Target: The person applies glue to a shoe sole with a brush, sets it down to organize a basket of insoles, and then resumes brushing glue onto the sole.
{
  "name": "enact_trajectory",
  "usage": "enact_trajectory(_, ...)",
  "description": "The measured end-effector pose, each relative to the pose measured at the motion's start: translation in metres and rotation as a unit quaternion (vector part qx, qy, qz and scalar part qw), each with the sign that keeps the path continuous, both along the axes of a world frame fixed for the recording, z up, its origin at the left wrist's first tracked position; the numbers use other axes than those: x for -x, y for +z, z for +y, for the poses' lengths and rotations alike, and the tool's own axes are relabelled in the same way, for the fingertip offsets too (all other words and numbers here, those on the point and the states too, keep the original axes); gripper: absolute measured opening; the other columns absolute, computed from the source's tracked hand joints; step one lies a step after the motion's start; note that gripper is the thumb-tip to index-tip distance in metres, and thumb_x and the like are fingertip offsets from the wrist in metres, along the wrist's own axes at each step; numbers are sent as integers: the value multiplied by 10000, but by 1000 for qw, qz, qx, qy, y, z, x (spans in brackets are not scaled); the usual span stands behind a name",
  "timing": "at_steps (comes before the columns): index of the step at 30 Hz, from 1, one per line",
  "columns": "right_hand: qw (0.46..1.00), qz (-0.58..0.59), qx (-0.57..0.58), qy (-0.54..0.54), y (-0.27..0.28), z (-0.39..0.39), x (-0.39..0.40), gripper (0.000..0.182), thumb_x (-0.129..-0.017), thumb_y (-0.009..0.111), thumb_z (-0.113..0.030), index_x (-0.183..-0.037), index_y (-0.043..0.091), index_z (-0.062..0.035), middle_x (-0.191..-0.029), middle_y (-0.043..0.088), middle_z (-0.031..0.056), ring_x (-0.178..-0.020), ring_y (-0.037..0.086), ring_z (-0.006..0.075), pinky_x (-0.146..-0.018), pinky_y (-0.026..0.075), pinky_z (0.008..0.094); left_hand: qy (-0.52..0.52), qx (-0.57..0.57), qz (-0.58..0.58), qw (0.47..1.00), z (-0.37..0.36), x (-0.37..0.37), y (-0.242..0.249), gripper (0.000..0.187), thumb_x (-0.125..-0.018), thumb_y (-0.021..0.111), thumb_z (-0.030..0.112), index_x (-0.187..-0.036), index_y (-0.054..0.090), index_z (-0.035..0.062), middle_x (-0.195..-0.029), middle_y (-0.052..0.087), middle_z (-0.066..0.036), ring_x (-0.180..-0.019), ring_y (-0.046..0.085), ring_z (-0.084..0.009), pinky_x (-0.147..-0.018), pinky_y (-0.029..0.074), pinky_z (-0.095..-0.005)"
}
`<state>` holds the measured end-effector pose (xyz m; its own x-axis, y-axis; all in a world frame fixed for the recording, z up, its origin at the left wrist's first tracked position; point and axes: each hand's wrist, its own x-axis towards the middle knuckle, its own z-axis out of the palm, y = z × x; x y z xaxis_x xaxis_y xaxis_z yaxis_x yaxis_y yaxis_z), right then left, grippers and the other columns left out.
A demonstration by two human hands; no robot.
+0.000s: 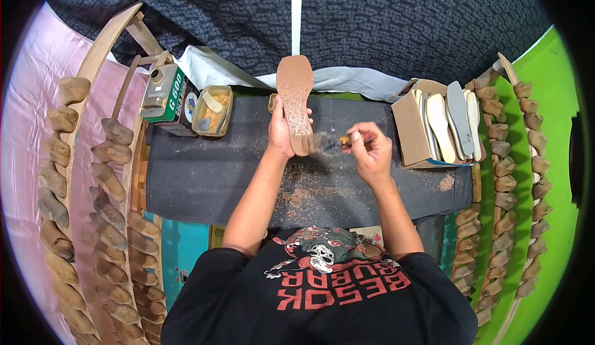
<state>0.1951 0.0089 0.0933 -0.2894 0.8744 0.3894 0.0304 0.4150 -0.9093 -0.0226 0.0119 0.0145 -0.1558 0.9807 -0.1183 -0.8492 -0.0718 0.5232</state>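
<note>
My left hand (282, 133) is closed around a long brown shoe sole (296, 85), held up over the table with its toe end pointing away from me. Small light crumbs are scattered over the sole's face. In my right hand (372, 153) is a brush (322, 142), pinched by its red and yellow handle. Its bristles, smeared by motion, are right at the sole's heel end. More crumbs (297, 195) lie on the dark cloth below my hands.
A cloth-covered table (186, 184) spans the front. At its left stand a G600 can (168, 97) and a crusted tub (214, 111) with a spatula in it. A cardboard box (412, 131) of insoles (439, 125) stands right. Racks of wooden shoe lasts (111, 215) flank both sides.
</note>
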Motion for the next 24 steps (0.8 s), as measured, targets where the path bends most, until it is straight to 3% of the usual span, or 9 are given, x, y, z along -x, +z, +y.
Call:
enact_trajectory(4,997,-57,-47,31,3,3,-3,61,-979,603,-55,-982,629,0,-742,682,44,-666,682,99,-596,539,253,-23,0,9,1000,1,-1,3,583,-1032,386,606,-1201,617,98,-888,693,-105,-746,683,-205,-689,579,-356)
enact_trajectory(7,998,51,-30,-29,3,18,9,56,-984,598,-58,-989,628,-11,-738,677,43,-667,674,101,-613,542,256,38,49,-17,998,1,-21,24,585,-1034,380,604,-1192,619,95,-870,694,-100,-738,683,-204,-682,577,-348)
enact_trajectory(11,997,56,-55,-28,6,16,8,58,-983,600,-60,-992,628,-11,-744,678,46,-660,672,102,-615,539,256,78,63,-75,992,5,-23,30,563,-1043,390,573,-1195,629,87,-881,692,-90,-743,682,-201,-686,587,-347)
enact_trajectory(13,999,-7,-48,-1,5,4,1,60,-979,601,-60,-994,629,-9,-748,676,45,-658,672,103,-613,536,255,-23,1,-9,1000,6,-8,9,569,-1039,393,583,-1206,616,87,-888,691,-90,-736,679,-202,-687,585,-343)
enact_trajectory(18,998,-31,-54,-2,1,-1,-4,60,-979,601,-59,-994,628,-8,-749,676,42,-661,674,104,-612,537,255,-11,20,26,999,6,-10,16,599,-1036,372,607,-1188,621,83,-873,696,-106,-735,674,-196,-700,577,-350)
enact_trajectory(21,997,44,-60,-34,7,9,7,61,-987,599,-62,-1002,624,-8,-754,676,40,-669,678,106,-613,549,262,-12,23,22,999,8,-24,20,602,-1032,376,615,-1187,622,88,-872,695,-106,-731,670,-193,-705,577,-351)
enact_trajectory(24,997,38,-57,-20,10,6,4,59,-980,601,-61,-983,629,-9,-747,674,41,-665,675,102,-603,539,259,-8,17,6,1000,9,-23,19,551,-1036,393,585,-1182,620,104,-870,708,-115,-739,695,-211,-659,587,-343)
